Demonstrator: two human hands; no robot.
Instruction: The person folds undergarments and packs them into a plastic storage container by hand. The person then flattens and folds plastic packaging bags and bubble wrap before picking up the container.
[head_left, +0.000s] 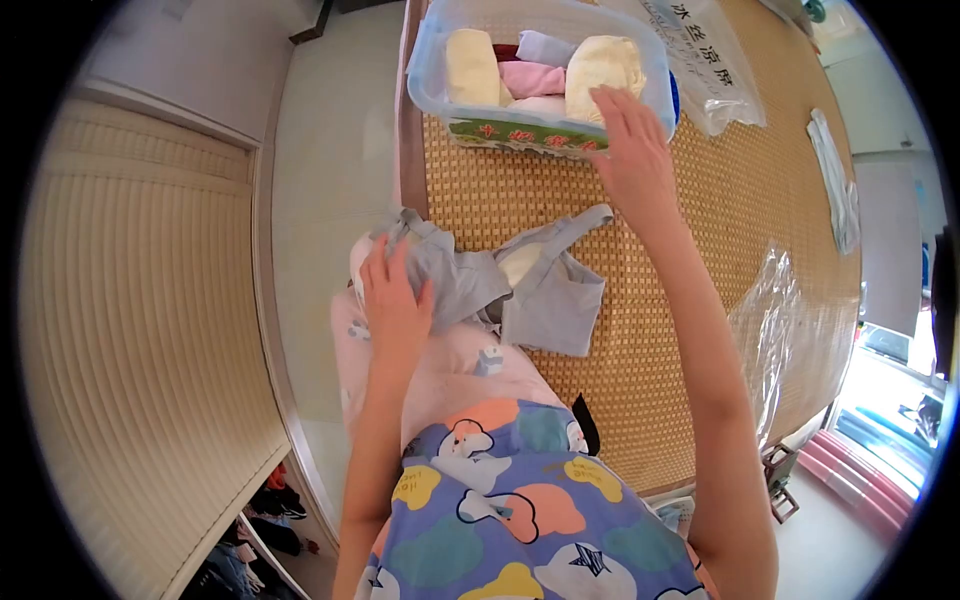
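A grey bra (552,305) lies spread across my lap and the woven mat, one strap curving up toward the right. On its left cup rests my left hand (397,300), fingers apart. My right hand (637,150) reaches over the front right corner of a translucent plastic bin (428,88), with fingers stretched out by a cream rolled garment (607,62); whether they touch it I cannot tell. Inside the bin are another cream roll (471,66), a pink rolled garment (532,77), a pale lavender one (545,47) and a dark red piece partly hidden.
The woven mat (520,180) covers the bed under the bin. A clear printed plastic bag (715,70) lies right of the bin, and crumpled clear plastic (770,330) lies farther right. White folded cloth (833,180) sits at the far edge. Slatted cabinet doors (150,330) stand at left.
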